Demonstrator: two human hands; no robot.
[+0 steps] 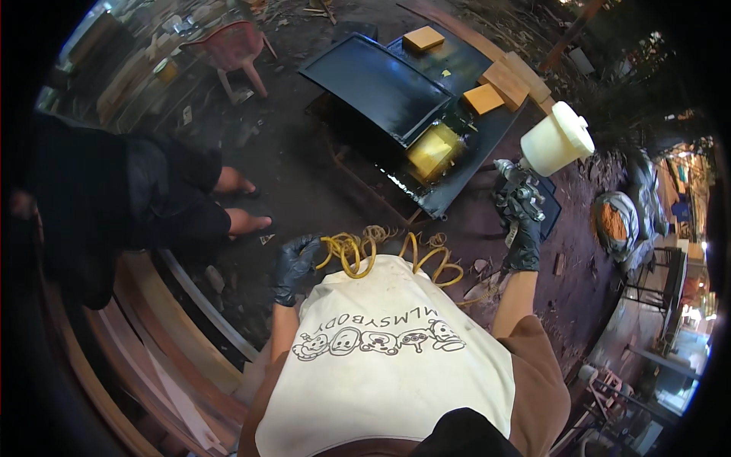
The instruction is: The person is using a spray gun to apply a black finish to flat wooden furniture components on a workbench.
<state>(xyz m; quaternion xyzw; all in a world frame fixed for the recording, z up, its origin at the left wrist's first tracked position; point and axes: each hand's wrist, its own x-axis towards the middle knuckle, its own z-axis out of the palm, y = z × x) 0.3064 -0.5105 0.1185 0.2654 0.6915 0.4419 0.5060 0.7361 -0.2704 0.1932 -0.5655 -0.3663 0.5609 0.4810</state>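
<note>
My right hand (pixel 524 247), in a black glove, is closed around a metal spray gun (pixel 521 192). A white paint cup (pixel 556 141) sits tilted on top of the gun. On the other side, my left hand (pixel 295 266), also black-gloved, grips a yellow coiled air hose (pixel 352 259), whose loops run across in front of my shirt toward the right. Ahead stands a dark table (pixel 476 156) with a glossy black panel (pixel 381 87) resting on it at a slant. Under the panel's near right corner is a yellow block (pixel 434 152), with wet shine around it.
More yellow-brown blocks (pixel 483 99) lie on the table's right and far sides. A person in dark shorts (pixel 171 164) stands at the left, near long boards (pixel 164 327). A red plastic chair (pixel 236 49) stands far left; an open sack (pixel 615 221) sits at right.
</note>
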